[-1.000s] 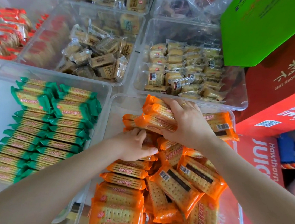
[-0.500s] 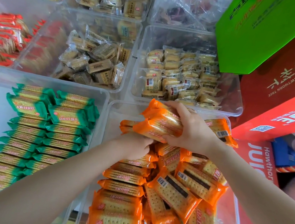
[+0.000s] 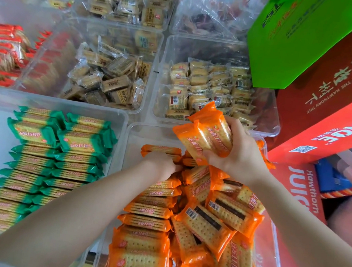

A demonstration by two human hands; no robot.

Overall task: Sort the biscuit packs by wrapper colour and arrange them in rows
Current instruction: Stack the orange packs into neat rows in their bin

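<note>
My right hand [image 3: 237, 153] grips a bunch of orange biscuit packs [image 3: 205, 136], lifted above the clear orange-pack bin [image 3: 135, 133]. My left hand [image 3: 160, 165] rests knuckles-up on the neat row of orange packs [image 3: 151, 209] along the bin's left side; its fingers are curled and I cannot tell if they hold a pack. A loose heap of orange packs [image 3: 215, 221] fills the bin's right side. Green packs [image 3: 58, 155] lie in two tidy rows in the clear bin [image 3: 120, 113] to the left.
Behind are clear bins of transparent-wrapped biscuits [image 3: 109, 75], yellow biscuits [image 3: 209, 86] and red packs [image 3: 2, 52]. Red juice cartons [image 3: 332, 103] and a green box [image 3: 295, 37] crowd the right side.
My right hand has lifted the bunch of orange packs up and toward the bin's far right. My left hand stayed pressed on the row.
</note>
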